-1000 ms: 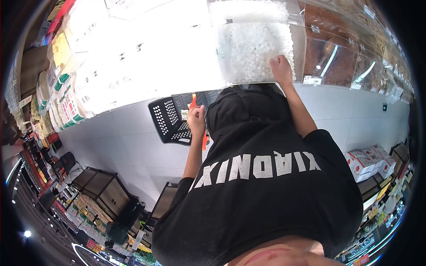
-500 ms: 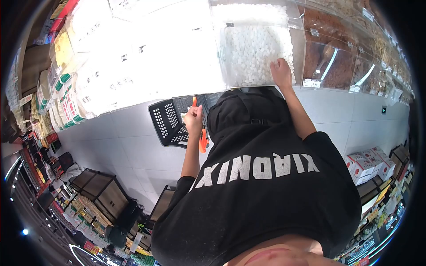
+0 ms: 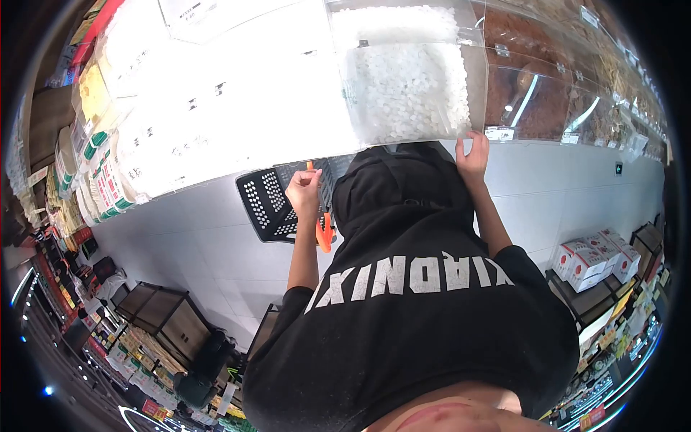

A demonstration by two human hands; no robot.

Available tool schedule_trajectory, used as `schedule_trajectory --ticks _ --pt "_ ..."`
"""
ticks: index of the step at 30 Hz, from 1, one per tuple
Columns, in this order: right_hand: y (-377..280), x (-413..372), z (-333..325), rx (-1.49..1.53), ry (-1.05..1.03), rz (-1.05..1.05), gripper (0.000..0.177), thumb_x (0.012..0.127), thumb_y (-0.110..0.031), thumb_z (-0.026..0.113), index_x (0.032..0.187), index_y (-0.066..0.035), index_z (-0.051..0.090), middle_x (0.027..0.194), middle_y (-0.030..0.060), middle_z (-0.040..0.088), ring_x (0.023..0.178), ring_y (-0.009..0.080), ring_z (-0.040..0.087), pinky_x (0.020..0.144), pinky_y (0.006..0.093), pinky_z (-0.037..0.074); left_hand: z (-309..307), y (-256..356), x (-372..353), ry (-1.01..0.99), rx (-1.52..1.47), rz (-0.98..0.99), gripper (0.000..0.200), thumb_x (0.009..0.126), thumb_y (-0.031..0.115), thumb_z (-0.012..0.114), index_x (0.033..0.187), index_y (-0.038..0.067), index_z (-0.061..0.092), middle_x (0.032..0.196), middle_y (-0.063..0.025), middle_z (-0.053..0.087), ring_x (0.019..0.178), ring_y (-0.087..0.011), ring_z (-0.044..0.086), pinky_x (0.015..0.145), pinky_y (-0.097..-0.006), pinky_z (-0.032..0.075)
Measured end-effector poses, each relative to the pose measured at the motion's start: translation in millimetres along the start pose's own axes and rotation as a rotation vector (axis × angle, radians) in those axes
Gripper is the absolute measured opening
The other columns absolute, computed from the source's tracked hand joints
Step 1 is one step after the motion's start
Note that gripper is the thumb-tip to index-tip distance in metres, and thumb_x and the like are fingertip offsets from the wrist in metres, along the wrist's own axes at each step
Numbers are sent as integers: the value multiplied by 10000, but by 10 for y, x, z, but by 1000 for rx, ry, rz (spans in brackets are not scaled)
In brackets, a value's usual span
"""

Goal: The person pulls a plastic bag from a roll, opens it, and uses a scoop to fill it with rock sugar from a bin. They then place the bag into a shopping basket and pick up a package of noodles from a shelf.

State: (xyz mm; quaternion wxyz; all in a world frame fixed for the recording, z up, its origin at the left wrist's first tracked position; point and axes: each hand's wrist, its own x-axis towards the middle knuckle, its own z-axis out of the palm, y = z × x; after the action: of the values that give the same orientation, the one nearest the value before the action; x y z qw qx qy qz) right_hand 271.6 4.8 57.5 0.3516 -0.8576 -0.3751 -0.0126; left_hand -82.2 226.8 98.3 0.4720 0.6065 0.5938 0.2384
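Note:
My left hand [image 3: 303, 191] is closed around the orange handle [image 3: 322, 232] of a black perforated shopping basket [image 3: 268, 201], which hangs in front of my black hooded top. Fingers apart, my right hand [image 3: 473, 154] is raised at the lower front edge of a clear bulk bin [image 3: 403, 79] filled with small white pieces. It holds nothing and sits just left of a price label [image 3: 499, 132].
Clear bins of brown goods [image 3: 547, 93] continue to the right. Bagged goods [image 3: 108, 173] are stacked at the left. Red-and-white cartons [image 3: 594, 261] sit on a low stand at the right, and wooden display stands [image 3: 162, 317] are behind. The floor is pale tile.
My right hand has dropped from the front face of the white-filled bin to its lower edge. The left hand and basket shifted slightly left.

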Motion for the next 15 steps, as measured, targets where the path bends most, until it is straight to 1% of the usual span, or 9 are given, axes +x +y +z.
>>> schedule_trajectory --ticks 2,3,5,6,7,8,10,12,15 --pt "18 -19 -38 -38 16 -21 292 862 -137 684 1073 24 563 1088 218 583 1051 394 552 932 463 431 -33 -22 69 -57 -5 -74 143 831 50 776 766 -17 668 803 -87 722 586 -85 615 567 -232 500" --pt "-11 1 -53 -50 12 -14 295 857 -132 688 1074 24 564 1087 215 584 1049 393 552 926 462 433 -40 263 44 -45 72 -110 103 856 57 757 824 -29 711 725 -70 704 578 -73 607 560 -218 490" --pt "-53 44 -18 -61 8 13 306 851 -134 692 1083 20 565 1090 210 585 1053 391 550 917 463 431 -79 227 120 -16 -20 -103 102 880 68 736 896 -32 724 734 -70 703 581 -68 606 553 -214 482" --pt "-70 83 28 -60 8 33 313 850 -142 693 1090 15 566 1094 207 584 1059 390 548 915 466 427 -119 195 187 0 -66 -99 113 892 73 726 931 -33 730 738 -70 703 583 -65 605 550 -212 478" --pt "-105 124 75 -58 9 53 321 849 -150 693 1097 10 567 1099 205 584 1065 389 546 912 470 422 -149 185 271 46 -68 32 177 930 96 687 1031 -45 724 750 -77 702 589 -65 607 549 -206 472" --pt "-149 163 127 -44 1 67 332 852 -160 693 1107 9 565 1107 207 583 1070 391 544 915 473 421 -266 186 365 39 56 -16 183 962 113 648 1009 -56 698 812 -102 709 584 -80 614 542 -217 467" --pt "-235 282 211 -14 -14 90 353 858 -181 692 1127 7 562 1123 210 581 1080 394 541 921 479 419 -339 157 550 176 -109 187 240 1004 160 592 895 -47 646 830 -106 693 561 -97 612 533 -241 467" --pt "-190 372 338 18 -59 93 409 864 -221 687 1174 9 553 1141 216 578 1098 399 540 933 487 416 -497 175 649 190 -65 178 302 1032 199 539 824 -18 565 807 -98 666 551 -120 619 529 -266 475" --pt "-203 467 466 6 -104 102 445 871 -261 675 1200 11 547 1154 218 578 1111 397 540 941 490 416 -593 144 661 235 108 173 299 1046 215 497 868 -18 551 787 -92 640 555 -137 628 535 -259 485"
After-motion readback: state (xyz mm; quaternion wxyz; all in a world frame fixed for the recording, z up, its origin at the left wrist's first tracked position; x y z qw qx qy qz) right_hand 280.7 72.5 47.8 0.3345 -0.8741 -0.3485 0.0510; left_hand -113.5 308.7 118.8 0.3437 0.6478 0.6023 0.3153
